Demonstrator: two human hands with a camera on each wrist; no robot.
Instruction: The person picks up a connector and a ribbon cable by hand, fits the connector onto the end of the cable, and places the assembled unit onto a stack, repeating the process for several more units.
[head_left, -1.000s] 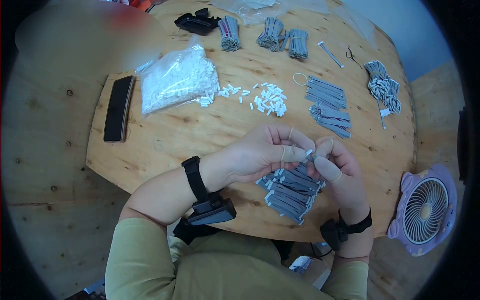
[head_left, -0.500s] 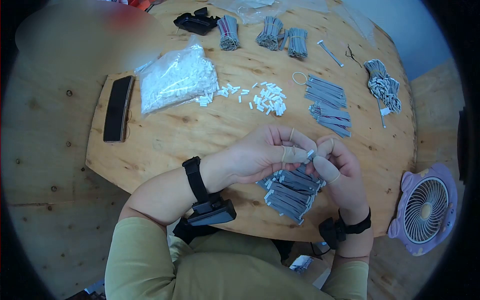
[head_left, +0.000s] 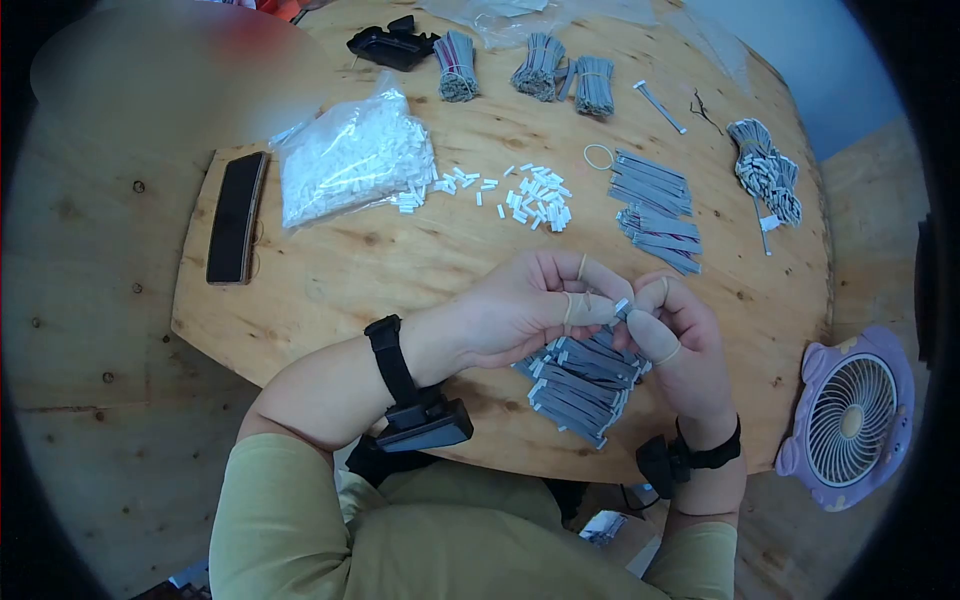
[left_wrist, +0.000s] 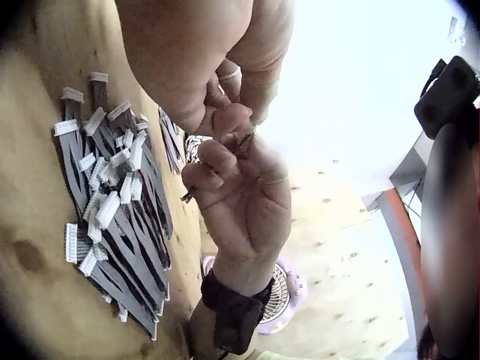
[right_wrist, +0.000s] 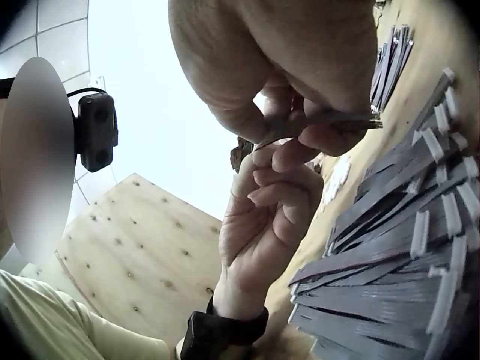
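In the head view the left hand (head_left: 530,305) pinches a small white connector (head_left: 622,306) between thumb and fingertips covered in pale finger cots. Touching it from the other side is the right hand (head_left: 685,335), thumb and fingers bent together. The right wrist view shows a grey ribbon cable (right_wrist: 322,120) gripped in the right hand (right_wrist: 277,60), its bare end sticking out past the fingers. How the cable and connector meet is hidden by the fingertips. Beneath both hands lies a pile of grey cables with white connectors (head_left: 580,390).
Loose white connectors (head_left: 540,198) lie beside a full plastic bag (head_left: 350,160). A phone (head_left: 236,218) is at the left. Grey cable strips (head_left: 652,182), tied bundles (head_left: 594,86) and a coiled bundle (head_left: 765,170) lie farther back. A purple fan (head_left: 850,422) stands at the right edge.
The white connector at the fingertips has tilted slightly and shows a little more. Both hands stay in nearly the same place, still pinching.
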